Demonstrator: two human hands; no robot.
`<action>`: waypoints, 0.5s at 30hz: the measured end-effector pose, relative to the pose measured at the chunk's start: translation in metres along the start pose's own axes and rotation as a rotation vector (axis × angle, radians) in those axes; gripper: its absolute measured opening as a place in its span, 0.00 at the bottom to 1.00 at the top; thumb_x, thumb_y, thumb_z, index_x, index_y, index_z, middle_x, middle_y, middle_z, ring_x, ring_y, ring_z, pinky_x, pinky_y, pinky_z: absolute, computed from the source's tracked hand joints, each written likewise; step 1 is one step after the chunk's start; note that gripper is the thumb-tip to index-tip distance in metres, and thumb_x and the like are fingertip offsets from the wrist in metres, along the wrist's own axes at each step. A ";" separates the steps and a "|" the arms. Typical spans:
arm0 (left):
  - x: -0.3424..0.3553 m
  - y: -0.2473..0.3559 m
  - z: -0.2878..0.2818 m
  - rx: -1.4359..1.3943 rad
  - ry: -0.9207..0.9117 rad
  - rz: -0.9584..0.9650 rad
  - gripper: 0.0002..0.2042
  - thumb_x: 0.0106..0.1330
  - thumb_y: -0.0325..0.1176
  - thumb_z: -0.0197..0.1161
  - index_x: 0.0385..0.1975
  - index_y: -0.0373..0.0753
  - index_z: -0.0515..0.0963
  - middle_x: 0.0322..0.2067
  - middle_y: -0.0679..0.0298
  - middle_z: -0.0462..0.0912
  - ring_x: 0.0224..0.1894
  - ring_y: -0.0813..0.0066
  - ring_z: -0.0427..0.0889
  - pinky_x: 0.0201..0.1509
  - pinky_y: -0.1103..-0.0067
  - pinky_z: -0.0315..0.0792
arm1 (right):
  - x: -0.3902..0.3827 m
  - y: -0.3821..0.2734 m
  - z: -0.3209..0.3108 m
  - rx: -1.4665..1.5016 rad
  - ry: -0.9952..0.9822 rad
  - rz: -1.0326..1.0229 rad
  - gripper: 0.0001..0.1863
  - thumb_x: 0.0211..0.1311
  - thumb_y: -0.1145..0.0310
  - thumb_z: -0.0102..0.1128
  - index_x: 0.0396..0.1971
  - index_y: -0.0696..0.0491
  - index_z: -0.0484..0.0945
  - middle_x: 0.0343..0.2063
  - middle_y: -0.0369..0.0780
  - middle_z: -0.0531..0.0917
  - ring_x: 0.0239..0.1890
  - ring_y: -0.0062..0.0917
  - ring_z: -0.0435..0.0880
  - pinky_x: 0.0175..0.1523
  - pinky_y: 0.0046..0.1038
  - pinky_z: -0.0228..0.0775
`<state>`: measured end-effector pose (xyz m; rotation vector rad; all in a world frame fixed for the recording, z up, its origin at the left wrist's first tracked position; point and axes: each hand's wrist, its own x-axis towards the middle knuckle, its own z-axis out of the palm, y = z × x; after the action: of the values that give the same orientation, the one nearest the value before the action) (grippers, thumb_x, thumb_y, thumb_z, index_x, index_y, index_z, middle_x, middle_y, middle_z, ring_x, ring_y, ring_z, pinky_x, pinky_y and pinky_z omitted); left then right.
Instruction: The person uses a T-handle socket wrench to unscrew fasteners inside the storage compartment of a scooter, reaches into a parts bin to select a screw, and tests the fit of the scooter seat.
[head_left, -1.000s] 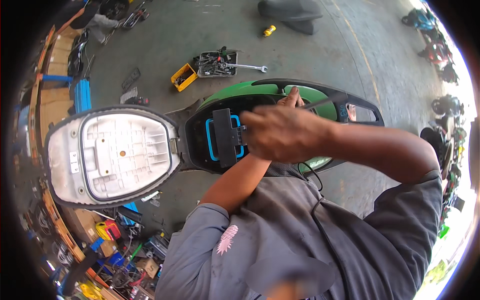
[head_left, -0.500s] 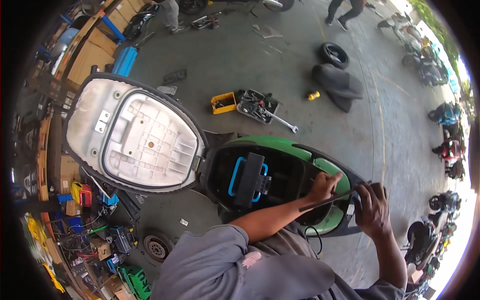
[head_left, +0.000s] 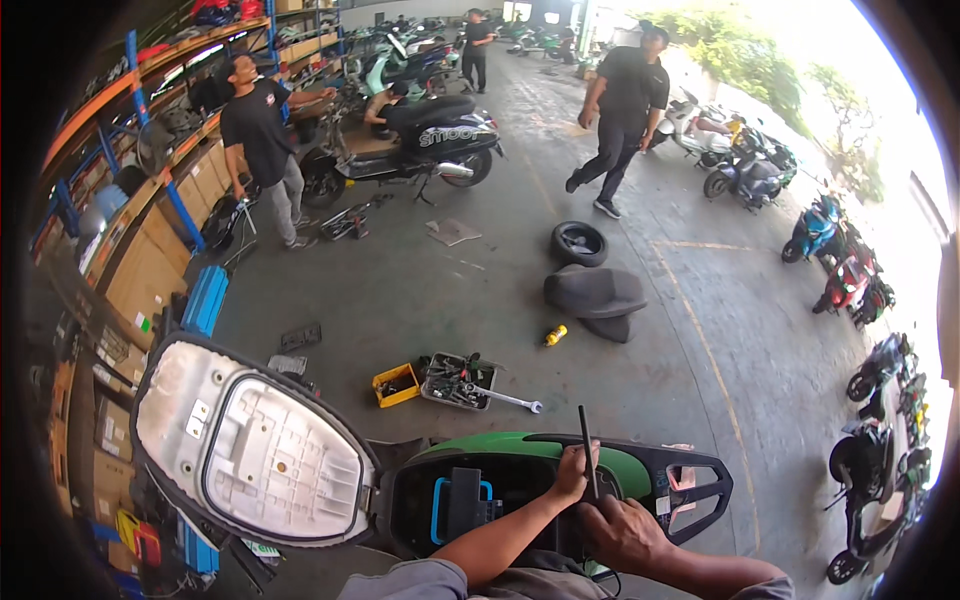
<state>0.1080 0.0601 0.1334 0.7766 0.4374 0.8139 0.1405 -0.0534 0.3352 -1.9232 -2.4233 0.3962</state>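
A green and black scooter body (head_left: 520, 442) lies in front of me, its white-lined seat (head_left: 285, 465) hinged up to the left. Over the right part of the body, a thin dark slab (head_left: 587, 440) stands nearly upright, seen edge-on. My left hand (head_left: 572, 474) is closed around its left side. Near the slab's lower end, my right hand (head_left: 625, 535) has its fingers curled; what they grip is hidden. Inside the open storage well sits a black box-like part with a blue handle frame (head_left: 440, 510).
Beyond the scooter lie a yellow bin (head_left: 396, 385), a tool tray (head_left: 455, 382) with a large wrench, a yellow bottle (head_left: 556, 335), a loose seat (head_left: 595, 292) and a tire (head_left: 579, 244). Shelves line the left; parked scooters the right. One person (head_left: 630, 105) walks; others are near another scooter.
My view has lifted, bringing more of the workshop and people into sight. The slab has turned from slanting sideways to nearly upright. My right hand has come in closer to my left.
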 end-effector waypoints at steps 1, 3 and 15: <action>0.000 0.002 -0.011 -0.032 -0.024 -0.096 0.24 0.70 0.40 0.47 0.07 0.44 0.61 0.06 0.70 0.59 0.09 0.80 0.58 0.16 0.81 0.53 | 0.004 0.005 -0.007 0.097 -0.005 -0.116 0.23 0.52 0.68 0.56 0.50 0.58 0.69 0.29 0.46 0.75 0.32 0.35 0.80 0.41 0.35 0.71; 0.003 0.010 0.008 -0.149 -0.115 -0.186 0.21 0.70 0.37 0.49 0.11 0.47 0.58 0.10 0.77 0.57 0.13 0.88 0.56 0.18 0.82 0.50 | 0.002 0.029 -0.029 0.138 -0.004 -0.327 0.33 0.51 0.66 0.58 0.59 0.61 0.64 0.34 0.48 0.77 0.37 0.34 0.79 0.43 0.32 0.72; -0.021 -0.012 0.016 0.266 0.028 0.266 0.18 0.71 0.36 0.48 0.18 0.37 0.74 0.14 0.70 0.70 0.20 0.81 0.69 0.25 0.77 0.64 | 0.057 0.043 -0.049 0.128 -0.400 0.410 0.26 0.63 0.49 0.50 0.23 0.60 0.80 0.21 0.49 0.81 0.31 0.43 0.83 0.40 0.39 0.74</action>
<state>0.1112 0.0312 0.1358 1.0872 0.4790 1.0278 0.1766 0.0190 0.3661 -2.4744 -2.1030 1.0099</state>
